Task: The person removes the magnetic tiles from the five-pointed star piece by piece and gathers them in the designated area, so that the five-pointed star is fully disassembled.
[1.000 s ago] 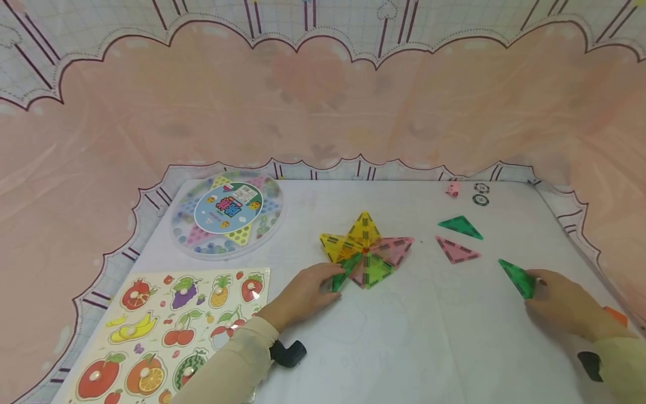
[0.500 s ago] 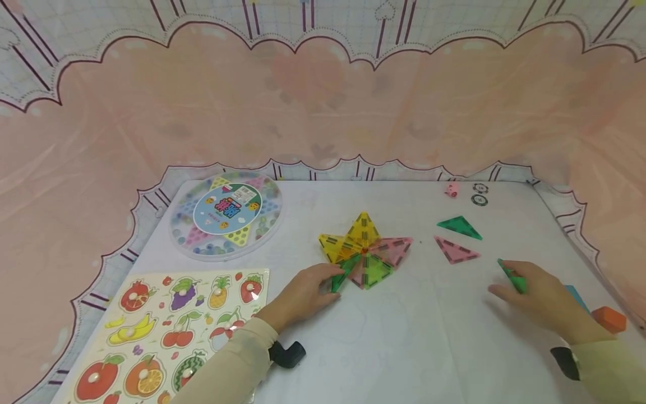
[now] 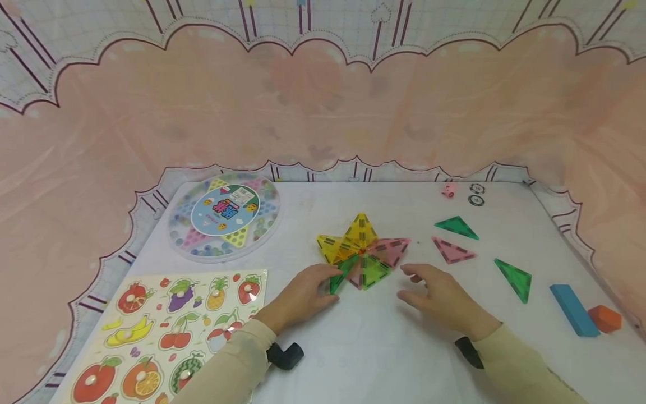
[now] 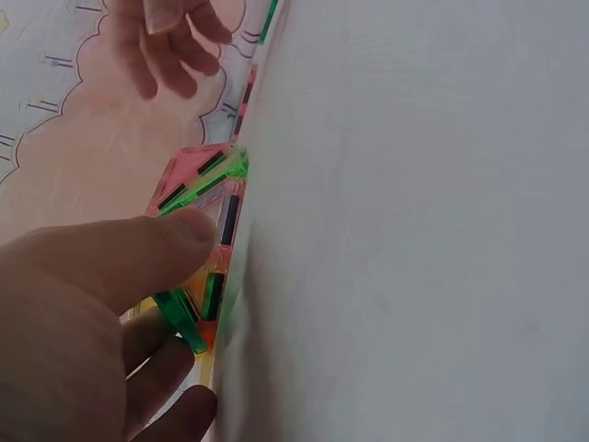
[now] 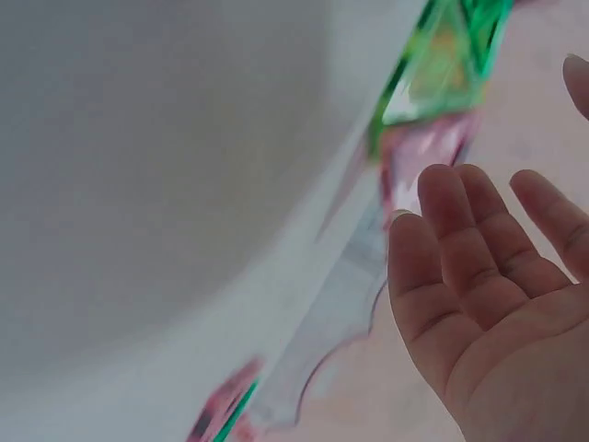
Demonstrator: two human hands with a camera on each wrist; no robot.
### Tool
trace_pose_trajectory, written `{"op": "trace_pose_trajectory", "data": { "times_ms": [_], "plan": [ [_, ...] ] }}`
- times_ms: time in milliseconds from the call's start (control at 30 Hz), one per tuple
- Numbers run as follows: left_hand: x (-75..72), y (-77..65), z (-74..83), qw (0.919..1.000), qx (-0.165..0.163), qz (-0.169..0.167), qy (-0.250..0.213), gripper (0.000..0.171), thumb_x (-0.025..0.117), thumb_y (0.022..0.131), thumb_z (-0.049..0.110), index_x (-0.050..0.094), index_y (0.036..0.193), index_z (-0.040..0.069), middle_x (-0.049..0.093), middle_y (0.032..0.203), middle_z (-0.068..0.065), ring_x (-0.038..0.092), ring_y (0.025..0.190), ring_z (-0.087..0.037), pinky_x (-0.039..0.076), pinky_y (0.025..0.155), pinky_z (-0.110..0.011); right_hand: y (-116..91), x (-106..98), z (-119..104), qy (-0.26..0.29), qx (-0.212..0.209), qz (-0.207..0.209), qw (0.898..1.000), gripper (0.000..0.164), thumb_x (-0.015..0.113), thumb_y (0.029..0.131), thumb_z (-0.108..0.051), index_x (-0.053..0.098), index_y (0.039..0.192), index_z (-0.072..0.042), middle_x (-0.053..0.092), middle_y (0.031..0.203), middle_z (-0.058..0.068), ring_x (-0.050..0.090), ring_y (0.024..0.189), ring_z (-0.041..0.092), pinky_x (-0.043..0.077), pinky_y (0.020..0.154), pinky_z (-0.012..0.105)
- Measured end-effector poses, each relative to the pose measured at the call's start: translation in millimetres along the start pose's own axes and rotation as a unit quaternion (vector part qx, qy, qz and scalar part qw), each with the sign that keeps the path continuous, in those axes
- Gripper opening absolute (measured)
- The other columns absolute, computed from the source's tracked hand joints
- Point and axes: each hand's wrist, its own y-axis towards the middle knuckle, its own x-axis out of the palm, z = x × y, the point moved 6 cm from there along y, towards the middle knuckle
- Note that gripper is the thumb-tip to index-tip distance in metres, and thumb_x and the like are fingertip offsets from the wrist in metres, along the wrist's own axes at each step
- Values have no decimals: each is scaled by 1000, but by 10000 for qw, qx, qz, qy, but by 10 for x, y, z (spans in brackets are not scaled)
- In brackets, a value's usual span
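Left hand (image 3: 303, 294) pinches the tile star's (image 3: 363, 252) green tile (image 4: 184, 318), thumb on top, clear only from its wrist cam. Right hand (image 3: 444, 300) hovers open just beside the star, and its own cam is too blurry to show more.

Our left hand (image 3: 303, 294) curled, thumb pressing down; our right hand (image 3: 444, 297) spread, fingers relaxed, palm empty.

Cream sleeves (image 3: 237, 365), black wrist straps (image 3: 468, 352)
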Motion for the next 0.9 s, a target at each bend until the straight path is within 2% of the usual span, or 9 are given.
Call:
{"op": "trace_pose_trajectory", "data": {
  "times_ms": [200, 333, 467, 667, 800, 900],
  "plan": [
    [-16, -21, -24, 9999, -10, 28, -142, 47, 66, 81, 30, 52, 124, 19, 48, 125, 3, 41, 117, -13, 34, 95, -33, 187, 269, -293, 542, -12, -392, 9978, 55, 64, 80, -40, 50, 124, -11, 55, 116, 0, 54, 94, 12, 46, 78, 32],
    [-24, -39, -50, 9993, -175, 29, -339, 47, 66, 80, 30, 51, 124, 19, 48, 124, 4, 43, 115, -11, 36, 94, -32, 278, 407, -458, 972, -164, -580, 9934, 50, 64, 81, -37, 51, 123, -13, 57, 110, -3, 56, 88, 6, 47, 74, 28],
    [-26, -49, -82, 9986, -316, 29, -420, 47, 66, 80, 31, 51, 123, 19, 49, 123, 5, 44, 113, -10, 37, 93, -31, 360, 496, -577, 1295, -285, -653, 9890, 47, 63, 82, -35, 51, 122, -13, 57, 109, -2, 55, 88, 8, 46, 75, 27],
    [-32, -55, -98, 9986, -319, 86, -414, 46, 67, 80, 31, 52, 121, 16, 50, 120, 5, 45, 111, -9, 37, 93, -31, 457, 612, -647, 1308, -136, -734, 9886, 51, 62, 83, -35, 48, 126, -10, 57, 108, 0, 54, 85, 7, 46, 72, 24],
    [-57, -64, -101, 9989, -270, 111, -366, 46, 67, 80, 31, 53, 121, 16, 51, 120, 5, 45, 112, -10, 37, 93, -32, 507, 666, -671, 1277, -31, -788, 9887, 53, 61, 83, -34, 47, 128, -10, 58, 94, -4, 54, 77, 6, 46, 65, 23],
    [-83, -76, -138, 9989, -340, 5, -327, 47, 67, 80, 31, 52, 123, 18, 51, 121, 6, 44, 113, -10, 36, 93, -32, 531, 694, -679, 1314, 45, -813, 9880, 54, 61, 83, -33, 46, 128, -8, 57, 87, -6, 54, 75, 8, 47, 62, 23]
  ]
}}
